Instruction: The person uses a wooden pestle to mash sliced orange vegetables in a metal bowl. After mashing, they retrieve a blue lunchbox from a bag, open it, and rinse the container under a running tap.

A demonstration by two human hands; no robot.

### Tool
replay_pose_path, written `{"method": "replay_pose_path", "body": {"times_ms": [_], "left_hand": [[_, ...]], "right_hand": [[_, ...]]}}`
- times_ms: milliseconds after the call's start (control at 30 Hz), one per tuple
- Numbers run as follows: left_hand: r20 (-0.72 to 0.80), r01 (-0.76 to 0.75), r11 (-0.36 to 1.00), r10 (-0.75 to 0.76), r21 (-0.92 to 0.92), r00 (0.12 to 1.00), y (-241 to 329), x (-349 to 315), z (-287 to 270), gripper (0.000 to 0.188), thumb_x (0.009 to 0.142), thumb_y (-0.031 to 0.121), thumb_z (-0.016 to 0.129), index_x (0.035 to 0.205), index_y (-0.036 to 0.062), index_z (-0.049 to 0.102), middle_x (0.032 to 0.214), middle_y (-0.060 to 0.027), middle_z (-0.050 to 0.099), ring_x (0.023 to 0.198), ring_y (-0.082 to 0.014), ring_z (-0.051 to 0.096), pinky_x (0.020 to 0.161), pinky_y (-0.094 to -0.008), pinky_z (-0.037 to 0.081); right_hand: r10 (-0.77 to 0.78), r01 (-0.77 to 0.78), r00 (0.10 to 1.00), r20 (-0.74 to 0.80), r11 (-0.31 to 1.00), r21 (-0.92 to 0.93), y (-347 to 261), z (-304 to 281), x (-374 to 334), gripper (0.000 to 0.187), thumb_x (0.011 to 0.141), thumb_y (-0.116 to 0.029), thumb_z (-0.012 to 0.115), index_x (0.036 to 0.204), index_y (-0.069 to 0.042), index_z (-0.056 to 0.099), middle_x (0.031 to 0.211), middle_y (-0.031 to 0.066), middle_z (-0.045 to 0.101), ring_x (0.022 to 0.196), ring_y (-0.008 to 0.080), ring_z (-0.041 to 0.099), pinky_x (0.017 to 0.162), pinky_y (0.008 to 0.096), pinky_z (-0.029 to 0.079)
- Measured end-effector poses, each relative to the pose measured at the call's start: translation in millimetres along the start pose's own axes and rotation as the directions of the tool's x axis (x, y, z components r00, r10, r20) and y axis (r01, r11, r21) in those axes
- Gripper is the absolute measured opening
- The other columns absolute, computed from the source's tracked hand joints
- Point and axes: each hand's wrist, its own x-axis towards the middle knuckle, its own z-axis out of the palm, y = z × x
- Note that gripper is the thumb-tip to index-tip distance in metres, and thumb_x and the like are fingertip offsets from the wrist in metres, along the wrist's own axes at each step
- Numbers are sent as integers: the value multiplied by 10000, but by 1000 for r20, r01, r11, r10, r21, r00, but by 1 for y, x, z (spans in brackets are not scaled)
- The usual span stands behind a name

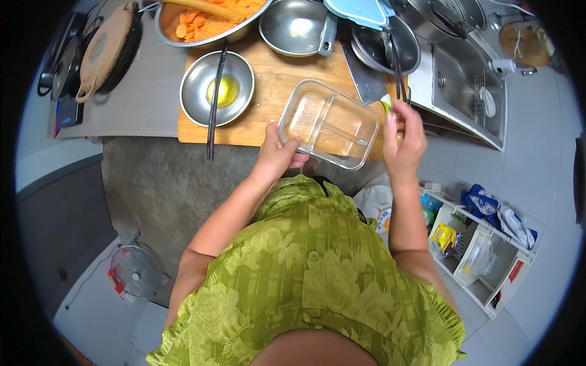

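My left hand (279, 152) is closed on the near left corner of a clear rectangular glass food container (360, 143), thumb on its rim. The container has a divider across it, appears empty, and is tilted over the board's front edge. My right hand (405, 139) is just right of the container, fingers loosely bent with a gap at the thumb. Under it shows a yellow-green and white handle, in line with the grey blade of a cleaver (361, 72). Whether the hand touches that handle is hard to tell.
On the wooden board (268, 91) stands a steel bowl (190, 100) of yellow liquid, chopsticks (215, 104) across it. Behind are a large bowl of cut carrots (210, 27), a steel pan (290, 27) and a dark bowl under a blue lid (360, 9). A sink (458, 61) lies right.
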Motion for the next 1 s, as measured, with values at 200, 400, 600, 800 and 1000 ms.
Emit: {"method": "replay_pose_path", "body": {"times_ms": [200,400,600,800,1000], "left_hand": [[39,97,992,-94,-79,995,10,-3,4,479,900,3,391,1325,88,185,943,-201,581,710,-245,656,610,-334,584],[53,103,994,-101,-31,993,7,-10,1,468,887,15,375,1314,94,201,968,-208,590,701,-254,651,620,-341,583],[42,108,993,-106,-46,993,5,-38,32,500,832,6,359,1316,77,256,921,-186,611,679,-216,641,567,-283,580],[189,110,994,-110,10,976,-13,-61,130,553,846,28,413,1380,3,269,1015,-199,601,706,-183,640,614,-269,588],[425,204,972,-233,113,875,-47,-36,251,422,900,129,509,1288,67,355,1104,-195,580,964,-221,626,776,-320,561]], "right_hand": [[662,-767,640,391,581,272,14,3,-106,431,933,-222,539,1275,19,436,857,59,583,676,99,556,519,231,467],[581,-845,534,614,354,400,13,8,-98,645,898,-239,584,1413,-32,256,988,81,602,672,97,569,500,202,463],[377,-834,538,754,370,409,47,-34,-96,638,822,-54,582,1382,28,287,906,73,583,639,81,520,540,233,438],[376,-758,619,689,515,400,111,-128,-103,547,743,-8,559,1269,59,422,1033,156,620,671,114,562,615,273,472],[532,-820,572,625,354,450,191,-233,-110,533,752,28,467,1284,37,438,1037,99,655,641,87,559,580,221,454]]}}
